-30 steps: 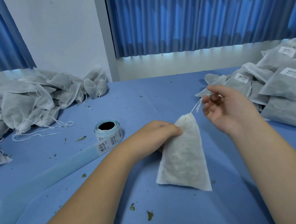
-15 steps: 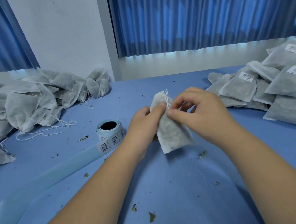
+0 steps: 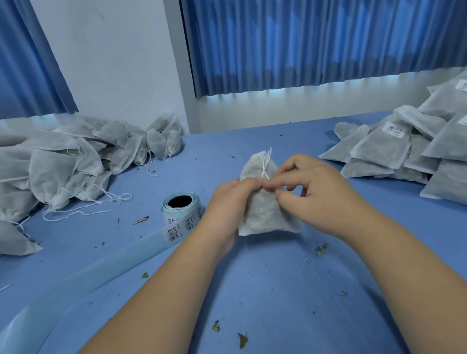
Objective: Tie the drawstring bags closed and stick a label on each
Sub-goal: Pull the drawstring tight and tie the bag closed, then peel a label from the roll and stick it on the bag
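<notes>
A small white drawstring bag (image 3: 264,215) stands upright at the middle of the blue table, its gathered mouth pointing away from me. Its white drawstring (image 3: 265,164) crosses over the front of the bag. My left hand (image 3: 228,201) grips the bag's left side, thumb and fingers meeting at the string. My right hand (image 3: 309,191) pinches the drawstring against the bag from the right. A roll of barcode labels (image 3: 181,210) on pale blue backing stands just left of my left hand.
A heap of unlabelled white bags (image 3: 50,170) with loose strings lies at the far left. Stacked flat bags bearing labels (image 3: 420,145) fill the right side. The spent backing strip (image 3: 78,282) trails toward the lower left. Dried leaf crumbs (image 3: 242,340) dot the table.
The bag went from lying slack with its string pulled out to the right to being held upright by both hands. My right hand came in and now pinches the string against the bag.
</notes>
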A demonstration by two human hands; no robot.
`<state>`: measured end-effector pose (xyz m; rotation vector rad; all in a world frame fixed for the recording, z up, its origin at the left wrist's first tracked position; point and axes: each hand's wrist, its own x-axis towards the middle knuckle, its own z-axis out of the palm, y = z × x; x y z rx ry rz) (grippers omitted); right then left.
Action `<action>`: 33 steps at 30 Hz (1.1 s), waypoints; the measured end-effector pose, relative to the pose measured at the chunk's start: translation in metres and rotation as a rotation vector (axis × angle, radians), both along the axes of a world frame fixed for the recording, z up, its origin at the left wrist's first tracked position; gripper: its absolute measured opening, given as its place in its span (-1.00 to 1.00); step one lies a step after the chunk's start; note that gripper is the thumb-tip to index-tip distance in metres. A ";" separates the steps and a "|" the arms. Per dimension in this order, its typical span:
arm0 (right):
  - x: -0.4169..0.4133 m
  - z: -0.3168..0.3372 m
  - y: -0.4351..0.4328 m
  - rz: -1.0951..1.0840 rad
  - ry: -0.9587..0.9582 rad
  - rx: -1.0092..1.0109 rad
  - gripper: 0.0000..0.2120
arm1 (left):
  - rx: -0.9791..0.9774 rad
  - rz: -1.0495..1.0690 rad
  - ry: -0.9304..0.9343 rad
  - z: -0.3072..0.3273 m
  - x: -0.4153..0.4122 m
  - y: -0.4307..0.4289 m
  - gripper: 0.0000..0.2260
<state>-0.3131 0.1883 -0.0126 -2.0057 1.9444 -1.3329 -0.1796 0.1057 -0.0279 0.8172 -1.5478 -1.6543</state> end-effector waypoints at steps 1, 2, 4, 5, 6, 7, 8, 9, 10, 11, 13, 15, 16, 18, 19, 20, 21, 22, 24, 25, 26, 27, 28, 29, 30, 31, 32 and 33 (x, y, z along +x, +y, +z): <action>0.002 0.000 0.000 0.019 -0.034 -0.006 -0.73 | -0.005 0.018 -0.006 0.002 0.002 0.000 -0.83; 0.005 0.000 0.000 0.039 -0.072 -0.017 -0.72 | -0.005 0.036 -0.008 0.004 0.004 0.001 -0.81; 0.012 0.001 0.000 0.078 -0.158 -0.057 -0.70 | -0.020 0.102 -0.042 0.006 0.010 0.002 -0.82; 0.016 0.001 0.000 0.093 -0.203 -0.088 -0.69 | -0.041 0.149 -0.076 0.008 0.015 0.003 -0.86; 0.020 0.001 0.000 0.108 -0.249 -0.118 -0.68 | -0.068 0.196 -0.117 0.009 0.020 0.004 -0.89; 0.025 0.001 0.000 0.125 -0.293 -0.134 -0.68 | -0.105 0.236 -0.166 0.010 0.028 0.005 -0.90; 0.029 0.000 -0.001 0.144 -0.332 -0.131 -0.70 | -0.148 0.269 -0.220 0.010 0.036 0.006 -0.88; 0.034 -0.002 -0.002 0.160 -0.351 -0.111 -0.71 | -0.188 0.301 -0.264 0.009 0.046 0.007 -0.86; 0.039 -0.004 -0.002 0.170 -0.346 -0.085 -0.73 | -0.218 0.338 -0.292 0.009 0.058 0.009 -0.83; 0.043 -0.007 -0.004 0.175 -0.323 -0.058 -0.74 | -0.236 0.381 -0.307 0.008 0.070 0.010 -0.81; 0.052 -0.013 -0.006 0.172 -0.269 -0.012 -0.75 | -0.256 0.484 -0.332 0.006 0.095 0.012 -0.79; 0.059 -0.018 -0.009 0.162 -0.257 0.028 -0.77 | -0.269 0.585 -0.374 0.002 0.117 0.013 -0.78; 0.062 -0.021 -0.011 0.156 -0.264 0.050 -0.78 | -0.275 0.626 -0.387 -0.001 0.126 0.014 -0.80; 0.067 -0.024 -0.016 0.140 -0.264 0.096 -0.78 | -0.294 0.679 -0.392 -0.008 0.140 0.015 -0.85; 0.071 -0.025 -0.019 0.133 -0.245 0.116 -0.78 | -0.310 0.697 -0.404 -0.012 0.145 0.015 -0.86; 0.075 -0.025 -0.022 0.128 -0.219 0.130 -0.79 | -0.321 0.712 -0.422 -0.015 0.148 0.015 -0.85; 0.080 -0.024 -0.025 0.122 -0.197 0.138 -0.78 | -0.322 0.724 -0.434 -0.018 0.151 0.014 -0.84; 0.086 -0.022 -0.029 0.116 -0.186 0.140 -0.78 | -0.308 0.730 -0.435 -0.021 0.153 0.014 -0.82; 0.097 -0.020 -0.038 0.116 -0.185 0.152 -0.76 | -0.260 0.735 -0.410 -0.024 0.156 0.013 -0.81; 0.104 -0.019 -0.042 0.124 -0.186 0.168 -0.76 | -0.246 0.733 -0.397 -0.025 0.158 0.014 -0.82; 0.110 -0.019 -0.047 0.138 -0.184 0.188 -0.75 | -0.240 0.727 -0.387 -0.025 0.158 0.014 -0.83; 0.117 -0.021 -0.050 0.153 -0.180 0.204 -0.74 | -0.236 0.717 -0.379 -0.026 0.158 0.015 -0.85; 0.123 -0.023 -0.053 0.166 -0.172 0.211 -0.72 | -0.229 0.705 -0.368 -0.025 0.159 0.016 -0.88; 0.128 -0.027 -0.054 0.181 -0.161 0.212 -0.70 | -0.218 0.689 -0.352 -0.025 0.160 0.016 -0.89; 0.131 -0.031 -0.055 0.200 -0.147 0.216 -0.69 | -0.204 0.671 -0.333 -0.024 0.161 0.017 -0.86; 0.134 -0.036 -0.055 0.221 -0.124 0.229 -0.69 | -0.192 0.650 -0.320 -0.024 0.162 0.018 -0.81; 0.135 -0.039 -0.054 0.237 -0.096 0.247 -0.70 | -0.182 0.631 -0.312 -0.023 0.163 0.019 -0.76; 0.135 -0.041 -0.053 0.244 -0.076 0.260 -0.71 | -0.172 0.616 -0.309 -0.023 0.163 0.019 -0.72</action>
